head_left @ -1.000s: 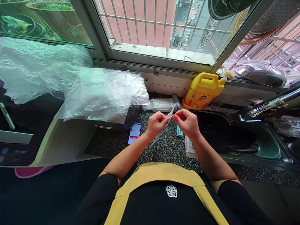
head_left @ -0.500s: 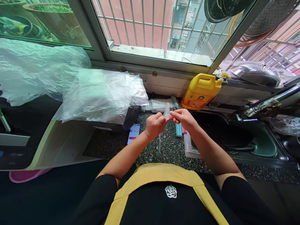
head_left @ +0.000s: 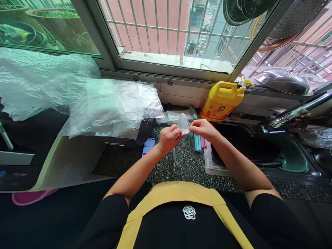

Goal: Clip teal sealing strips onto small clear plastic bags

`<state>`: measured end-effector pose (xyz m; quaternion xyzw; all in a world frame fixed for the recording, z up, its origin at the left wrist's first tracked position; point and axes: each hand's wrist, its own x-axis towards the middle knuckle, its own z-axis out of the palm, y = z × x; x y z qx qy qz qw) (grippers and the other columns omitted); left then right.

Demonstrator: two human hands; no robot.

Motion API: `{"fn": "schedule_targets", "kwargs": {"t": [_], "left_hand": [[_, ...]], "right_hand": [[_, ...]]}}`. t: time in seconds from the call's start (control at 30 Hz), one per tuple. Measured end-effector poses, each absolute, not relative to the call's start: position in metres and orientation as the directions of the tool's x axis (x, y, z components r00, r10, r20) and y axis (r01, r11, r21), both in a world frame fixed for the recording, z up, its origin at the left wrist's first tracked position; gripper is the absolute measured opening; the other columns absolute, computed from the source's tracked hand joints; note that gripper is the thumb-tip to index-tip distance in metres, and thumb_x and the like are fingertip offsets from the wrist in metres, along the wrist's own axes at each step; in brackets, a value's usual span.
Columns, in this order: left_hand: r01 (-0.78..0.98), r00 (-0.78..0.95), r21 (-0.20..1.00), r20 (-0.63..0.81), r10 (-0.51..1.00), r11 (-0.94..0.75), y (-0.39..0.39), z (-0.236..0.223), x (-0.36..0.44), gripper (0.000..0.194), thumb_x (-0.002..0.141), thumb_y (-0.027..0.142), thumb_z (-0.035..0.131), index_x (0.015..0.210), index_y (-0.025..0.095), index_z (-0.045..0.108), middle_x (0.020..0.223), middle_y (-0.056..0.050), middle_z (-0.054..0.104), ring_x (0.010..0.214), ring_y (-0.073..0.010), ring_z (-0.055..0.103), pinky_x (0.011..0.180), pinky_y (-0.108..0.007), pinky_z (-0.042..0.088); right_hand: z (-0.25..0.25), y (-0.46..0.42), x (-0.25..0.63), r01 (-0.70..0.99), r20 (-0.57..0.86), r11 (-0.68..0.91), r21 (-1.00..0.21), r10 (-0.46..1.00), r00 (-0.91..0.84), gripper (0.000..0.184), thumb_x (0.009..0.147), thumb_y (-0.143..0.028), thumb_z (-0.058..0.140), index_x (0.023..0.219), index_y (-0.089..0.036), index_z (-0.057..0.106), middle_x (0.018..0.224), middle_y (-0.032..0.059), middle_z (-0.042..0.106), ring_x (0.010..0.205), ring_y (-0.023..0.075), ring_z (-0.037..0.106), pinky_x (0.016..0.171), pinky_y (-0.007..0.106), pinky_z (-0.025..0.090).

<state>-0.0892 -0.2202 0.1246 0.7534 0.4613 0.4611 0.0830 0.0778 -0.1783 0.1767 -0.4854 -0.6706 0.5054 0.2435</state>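
My left hand [head_left: 169, 138] and my right hand [head_left: 203, 128] are raised close together over the speckled counter [head_left: 178, 166], both pinched on a small clear plastic bag [head_left: 183, 124]. The bag's top stands up between the fingertips and a thin strip of it trails down below my left hand. Beneath the hands lie teal sticks [head_left: 197, 141] and a clear plastic tray [head_left: 209, 160] at the sink's edge.
A yellow detergent jug [head_left: 221, 101] stands by the window. Large clear plastic bags [head_left: 109, 107] cover the appliance on the left. A phone [head_left: 148, 147] lies on the counter. The dark sink [head_left: 249, 152] and tap [head_left: 293, 116] are on the right.
Both hands have moved slightly up and away from me. The plastic between them has opened out from a thin twisted strip into a wider upright piece.
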Motion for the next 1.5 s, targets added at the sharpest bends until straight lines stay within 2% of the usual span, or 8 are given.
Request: {"fn": "schedule_targets", "kwargs": {"t": [0.17, 0.43, 0.67, 0.87, 1.0, 1.13, 1.27, 1.5], "left_hand": [[0.387, 0.003, 0.777, 0.537, 0.843, -0.496, -0.222, 0.139, -0.098, 0.032, 0.08, 0.042, 0.052, 0.059, 0.018, 0.054, 0.059, 0.0, 0.045, 0.054, -0.0086, 0.039, 0.052, -0.023, 0.032], [0.179, -0.208, 0.931, 0.351, 0.913, -0.317, -0.22, 0.174, -0.142, 0.027, 0.082, 0.041, 0.05, 0.066, 0.018, 0.05, 0.053, 0.002, 0.046, 0.046, -0.0061, 0.043, 0.047, -0.022, 0.038], [0.161, -0.331, 0.955, 0.289, 0.898, -0.249, -0.211, 0.213, -0.192, 0.024, 0.086, 0.039, 0.044, 0.071, 0.02, 0.041, 0.044, 0.007, 0.033, 0.032, -0.0037, 0.031, 0.031, -0.017, 0.025], [0.277, -0.415, 0.933, 0.332, 0.847, -0.23, -0.191, 0.242, -0.245, 0.024, 0.084, 0.037, 0.048, 0.069, 0.02, 0.042, 0.043, 0.008, 0.026, 0.032, -0.0037, 0.024, 0.03, -0.019, 0.019], [0.364, -0.463, 0.924, 0.286, 0.839, -0.114, -0.173, 0.256, -0.28, 0.024, 0.086, 0.034, 0.046, 0.065, 0.02, 0.042, 0.04, 0.008, 0.026, 0.03, -0.0043, 0.021, 0.031, -0.02, 0.016], [0.475, -0.469, 0.87, 0.379, 0.797, -0.134, -0.148, 0.252, -0.318, 0.023, 0.081, 0.031, 0.052, 0.063, 0.019, 0.045, 0.041, 0.007, 0.029, 0.034, -0.0048, 0.025, 0.035, -0.021, 0.018], [0.548, -0.483, 0.829, 0.421, 0.768, -0.109, -0.121, 0.236, -0.352, 0.021, 0.077, 0.028, 0.058, 0.061, 0.017, 0.048, 0.046, 0.005, 0.036, 0.042, -0.0052, 0.031, 0.041, -0.021, 0.022], [0.688, -0.497, 0.717, 0.359, 0.79, 0.107, -0.09, 0.215, -0.387, 0.018, 0.076, 0.024, 0.052, 0.06, 0.016, 0.051, 0.05, 0.003, 0.043, 0.05, -0.0078, 0.037, 0.053, -0.022, 0.03]], "right_hand": [[0.184, -0.176, 0.082, 0.464, -0.041, 0.196, -0.864, 0.891, -0.453, 0.019, 0.065, -0.033, 0.054, 0.055, -0.017, 0.051, 0.048, -0.0052, 0.041, 0.046, 0.0055, 0.033, 0.045, 0.021, 0.026], [0.218, -0.164, 0.089, 0.545, 0.228, 0.448, -0.709, 0.876, -0.425, 0.008, 0.069, -0.024, 0.055, 0.066, -0.018, 0.055, 0.059, -0.0015, 0.053, 0.055, 0.0093, 0.045, 0.053, 0.025, 0.035], [0.24, -0.113, 0.051, 0.394, 0.45, 0.613, -0.685, 0.781, -0.433, 0.006, 0.077, -0.022, 0.055, 0.08, -0.018, 0.057, 0.066, -0.0008, 0.053, 0.064, 0.0105, 0.05, 0.058, 0.026, 0.04], [0.242, -0.041, -0.007, 0.336, 0.588, 0.757, -0.56, 0.649, -0.483, 0.016, 0.083, -0.03, 0.052, 0.088, -0.017, 0.059, 0.074, -0.0004, 0.054, 0.076, 0.011, 0.054, 0.067, 0.027, 0.042], [0.246, -0.01, -0.048, 0.323, 0.613, 0.785, -0.528, 0.616, -0.495, 0.024, 0.083, -0.035, 0.052, 0.085, -0.013, 0.06, 0.071, 0.0003, 0.054, 0.076, 0.0122, 0.054, 0.069, 0.028, 0.043], [0.248, 0.005, -0.085, 0.366, 0.601, 0.785, -0.5, 0.619, -0.506, 0.025, 0.081, -0.037, 0.054, 0.082, -0.012, 0.06, 0.069, 0.001, 0.054, 0.074, 0.013, 0.053, 0.072, 0.03, 0.044], [0.242, 0.016, -0.119, 0.47, 0.533, 0.73, -0.496, 0.683, -0.499, 0.017, 0.082, -0.03, 0.053, 0.081, -0.014, 0.06, 0.071, 0.0019, 0.056, 0.074, 0.0143, 0.054, 0.075, 0.031, 0.043], [0.22, 0.034, -0.161, 0.638, 0.37, 0.59, -0.495, 0.807, -0.46, 0.012, 0.078, -0.016, 0.051, 0.085, -0.015, 0.061, 0.076, 0.0032, 0.059, 0.076, 0.0175, 0.055, 0.074, 0.032, 0.042]]}}
